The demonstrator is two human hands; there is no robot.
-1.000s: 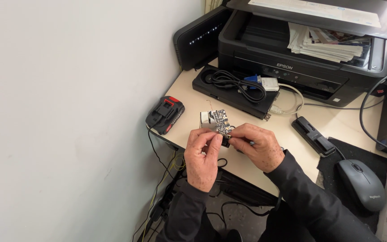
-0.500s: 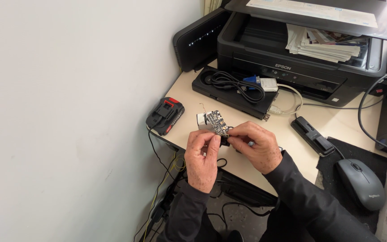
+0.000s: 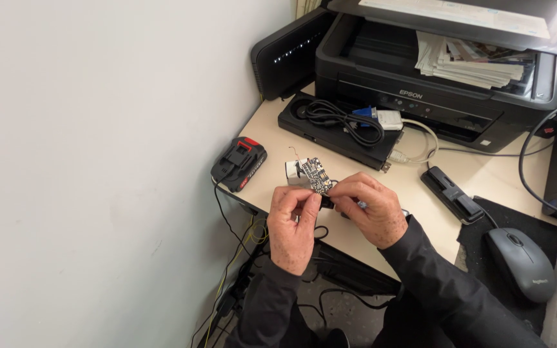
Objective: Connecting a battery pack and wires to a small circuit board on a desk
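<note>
Your left hand and right hand pinch a small circuit board by its lower edge above the desk, a light, stiff, likely fragile piece best gripped at the edges, the battery pack lying nearby.

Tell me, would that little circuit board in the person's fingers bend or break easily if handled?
The small circuit board looks flat and rigid, so probably stiff rather than floppy. Fingertips of the left hand and right hand alone hold it, suggesting it is light. Its thin wire and tiny parts look fragile.
</note>
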